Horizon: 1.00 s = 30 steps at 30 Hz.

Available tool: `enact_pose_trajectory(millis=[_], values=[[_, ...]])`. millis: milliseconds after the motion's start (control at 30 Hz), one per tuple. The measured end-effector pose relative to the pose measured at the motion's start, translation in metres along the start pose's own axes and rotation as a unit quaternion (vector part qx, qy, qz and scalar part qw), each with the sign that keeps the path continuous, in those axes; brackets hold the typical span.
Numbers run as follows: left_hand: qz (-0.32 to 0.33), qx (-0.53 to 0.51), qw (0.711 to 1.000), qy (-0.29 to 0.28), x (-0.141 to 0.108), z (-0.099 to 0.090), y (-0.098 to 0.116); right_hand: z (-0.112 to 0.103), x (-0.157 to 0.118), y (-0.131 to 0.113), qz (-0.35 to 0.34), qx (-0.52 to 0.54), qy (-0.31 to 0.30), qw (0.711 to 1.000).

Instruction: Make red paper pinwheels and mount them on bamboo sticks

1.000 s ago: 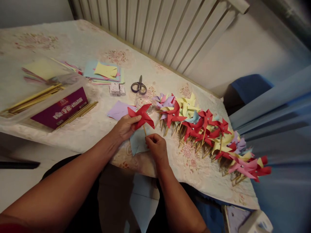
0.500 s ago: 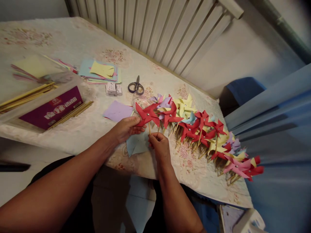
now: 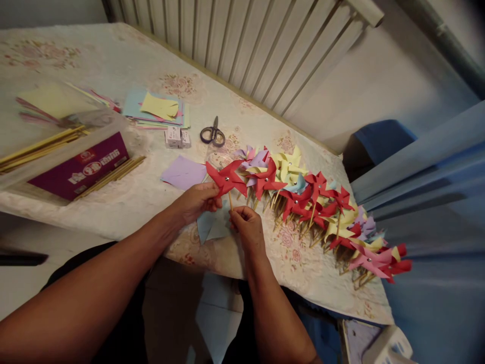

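Observation:
A red paper pinwheel with a silver pin at its centre is held between my hands over the table's front part. My left hand pinches one of its blades from the left. Below the blades, my right hand has thumb and fingers closed on the thin wooden stick. Light blue paper lies beneath the hands, partly covered by them. Just right of the held one, a long row of finished pinwheels in red, yellow, purple, pink and blue lies with sticks toward me.
Purple paper lies left of the pinwheels. Behind it are scissors, small white boxes and stacked coloured paper. A plastic container with wooden sticks stands at the left. A slatted white panel borders the far edge.
The red pinwheel has shifted slightly left and turned a little, with both hands still on it. Other things lie as before.

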<state>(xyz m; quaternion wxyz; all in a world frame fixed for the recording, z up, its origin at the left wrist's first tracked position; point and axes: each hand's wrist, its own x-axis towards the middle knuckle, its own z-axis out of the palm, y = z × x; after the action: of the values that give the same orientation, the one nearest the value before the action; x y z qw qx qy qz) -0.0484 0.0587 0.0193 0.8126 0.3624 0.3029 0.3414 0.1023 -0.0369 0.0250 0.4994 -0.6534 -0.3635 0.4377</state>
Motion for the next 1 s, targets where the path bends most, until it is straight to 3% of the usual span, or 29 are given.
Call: enact_pose_trajectory(millis=[133, 333, 467, 667, 733, 833, 1000], values=[[0.002, 0.01, 1.0, 0.011, 0.0, -0.001, 0.0, -0.001, 0.0, -0.001, -0.003, 0.007, -0.002, 1.0], [0.075, 0.002, 0.994, 0.082, 0.002, -0.004, 0.002, -0.004, 0.001, 0.0, 0.007, 0.019, -0.004, 1.0], [0.09, -0.011, 0.991, 0.099, 0.001, -0.003, 0.004, -0.004, 0.002, 0.001, 0.024, 0.037, -0.007, 0.999], [0.128, 0.072, 0.981, 0.125, 0.001, -0.002, 0.004, -0.006, 0.003, -0.002, 0.015, 0.045, -0.004, 0.999], [0.184, 0.117, 0.963, 0.161, 0.003, -0.003, 0.001, -0.007, 0.003, -0.003, 0.021, 0.048, -0.003, 0.999], [0.291, 0.189, 0.913, 0.215, 0.005, -0.007, -0.004, -0.011, 0.004, -0.004, 0.019, 0.045, 0.003, 0.999], [0.386, 0.311, 0.844, 0.204, 0.004, -0.012, -0.011, -0.018, 0.006, -0.005, -0.013, -0.003, 0.024, 1.0]])
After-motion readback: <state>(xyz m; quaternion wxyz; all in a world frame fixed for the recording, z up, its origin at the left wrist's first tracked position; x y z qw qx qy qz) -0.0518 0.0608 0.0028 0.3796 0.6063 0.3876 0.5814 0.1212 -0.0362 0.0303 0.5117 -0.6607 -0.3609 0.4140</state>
